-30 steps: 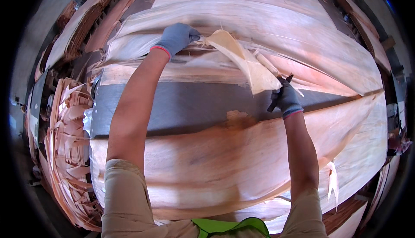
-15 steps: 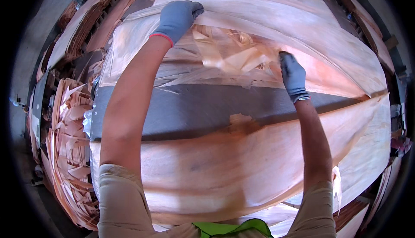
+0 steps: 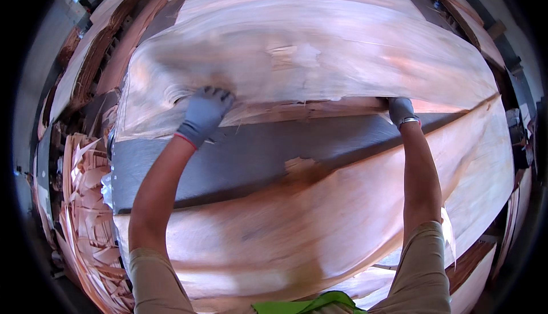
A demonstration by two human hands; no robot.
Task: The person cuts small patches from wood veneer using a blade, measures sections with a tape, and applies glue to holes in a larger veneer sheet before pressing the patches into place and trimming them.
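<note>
Dark tabletop [image 3: 245, 157] below — your left hand [image 3: 205, 114] touches the veneer sheet [image 3: 348, 65], fingers apart; your right hand [image 3: 403, 110] is at its edge — grip I can't tell.

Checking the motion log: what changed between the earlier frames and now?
The far veneer sheet was drawn nearer, covering the loose scraps. The left hand let go of its edge, came nearer and is over the sheet. The right hand no longer visibly holds the pale torn strip; its fingers are hidden under the edge. Unchanged: near sheet, dark surface, shredded stack.
</note>
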